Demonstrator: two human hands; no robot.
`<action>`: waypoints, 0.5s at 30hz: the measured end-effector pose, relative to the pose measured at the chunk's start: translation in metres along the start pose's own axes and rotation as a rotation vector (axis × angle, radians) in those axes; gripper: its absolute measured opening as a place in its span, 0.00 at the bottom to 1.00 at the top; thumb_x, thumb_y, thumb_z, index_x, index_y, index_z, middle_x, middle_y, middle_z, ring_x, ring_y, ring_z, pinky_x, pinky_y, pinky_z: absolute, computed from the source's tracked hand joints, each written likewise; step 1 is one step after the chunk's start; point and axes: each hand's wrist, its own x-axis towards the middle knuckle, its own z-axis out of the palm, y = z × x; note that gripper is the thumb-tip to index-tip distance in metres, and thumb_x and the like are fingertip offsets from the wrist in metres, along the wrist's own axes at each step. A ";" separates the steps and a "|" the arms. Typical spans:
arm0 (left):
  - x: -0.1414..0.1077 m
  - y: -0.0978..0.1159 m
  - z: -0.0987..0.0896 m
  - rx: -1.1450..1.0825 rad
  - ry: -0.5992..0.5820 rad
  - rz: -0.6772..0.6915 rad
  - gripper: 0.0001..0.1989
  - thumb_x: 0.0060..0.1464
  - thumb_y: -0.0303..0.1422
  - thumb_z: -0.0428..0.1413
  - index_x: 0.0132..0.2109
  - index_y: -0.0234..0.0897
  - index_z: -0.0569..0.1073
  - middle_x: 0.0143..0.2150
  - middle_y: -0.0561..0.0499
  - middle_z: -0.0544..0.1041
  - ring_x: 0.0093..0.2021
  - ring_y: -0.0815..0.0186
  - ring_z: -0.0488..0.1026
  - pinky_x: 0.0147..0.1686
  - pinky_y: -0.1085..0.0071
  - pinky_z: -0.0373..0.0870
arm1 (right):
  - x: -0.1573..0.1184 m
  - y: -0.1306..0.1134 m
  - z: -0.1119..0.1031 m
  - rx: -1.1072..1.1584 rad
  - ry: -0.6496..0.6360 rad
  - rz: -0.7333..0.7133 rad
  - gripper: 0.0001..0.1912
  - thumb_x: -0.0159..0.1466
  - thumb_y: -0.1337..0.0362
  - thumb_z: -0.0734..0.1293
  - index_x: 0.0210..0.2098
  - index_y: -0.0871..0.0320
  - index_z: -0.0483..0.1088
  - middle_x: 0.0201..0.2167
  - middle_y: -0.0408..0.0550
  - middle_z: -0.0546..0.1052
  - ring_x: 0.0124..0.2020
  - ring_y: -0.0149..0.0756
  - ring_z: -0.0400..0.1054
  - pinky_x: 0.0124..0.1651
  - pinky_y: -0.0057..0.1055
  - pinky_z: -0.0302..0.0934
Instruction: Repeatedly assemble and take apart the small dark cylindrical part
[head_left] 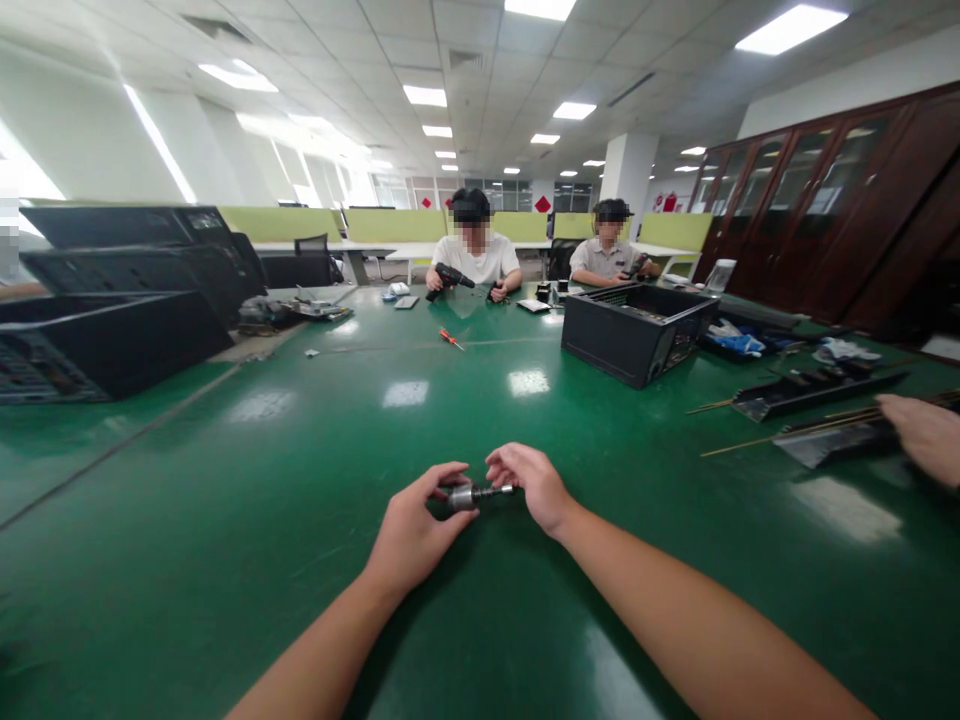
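Note:
Low over the green table, my left hand [415,522] curls its fingers and thumb around a metal cylindrical part [463,497]. A thin dark shaft with a bright silver tip [508,489] runs out of that part to the right. Beside the tip is my right hand [534,488], its fingers half bent and reaching left above the shaft. The right thumb is hidden, and whether this hand touches the tip I cannot make out.
Ahead lies an orange screwdriver [451,339]. An open black computer case [637,335] stands right of it; more black cases [120,340] are at left. Black metal channels with thin rods [825,390] lie right, near another person's hand [926,437]. Across sits a person holding a drill [452,277].

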 end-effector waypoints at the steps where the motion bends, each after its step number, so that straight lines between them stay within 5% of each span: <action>1: 0.001 0.000 0.001 -0.002 0.011 -0.007 0.18 0.49 0.31 0.62 0.48 0.39 0.75 0.43 0.49 0.79 0.40 0.63 0.76 0.43 0.67 0.74 | -0.007 0.000 0.003 -0.026 -0.019 -0.010 0.20 0.59 0.48 0.68 0.37 0.60 0.71 0.30 0.47 0.73 0.31 0.34 0.67 0.34 0.30 0.59; 3: 0.001 -0.001 0.002 -0.008 0.026 0.004 0.13 0.49 0.30 0.60 0.44 0.39 0.75 0.41 0.50 0.79 0.40 0.63 0.76 0.42 0.67 0.74 | -0.021 0.001 0.009 -0.055 -0.019 -0.026 0.18 0.55 0.58 0.72 0.42 0.59 0.69 0.32 0.45 0.72 0.34 0.34 0.68 0.38 0.30 0.61; 8: -0.003 0.001 0.003 -0.047 0.058 0.033 0.10 0.49 0.29 0.60 0.41 0.37 0.75 0.40 0.49 0.79 0.41 0.62 0.76 0.43 0.67 0.73 | -0.044 0.004 0.010 -0.269 0.015 -0.046 0.32 0.51 0.71 0.70 0.54 0.52 0.62 0.43 0.46 0.71 0.35 0.33 0.68 0.36 0.30 0.62; 15: -0.007 0.007 0.006 -0.079 -0.037 0.088 0.08 0.52 0.30 0.60 0.41 0.38 0.75 0.41 0.47 0.79 0.42 0.62 0.76 0.45 0.65 0.73 | -0.039 -0.004 -0.001 -0.441 -0.029 -0.098 0.21 0.53 0.70 0.70 0.46 0.56 0.68 0.37 0.46 0.73 0.32 0.33 0.68 0.34 0.30 0.61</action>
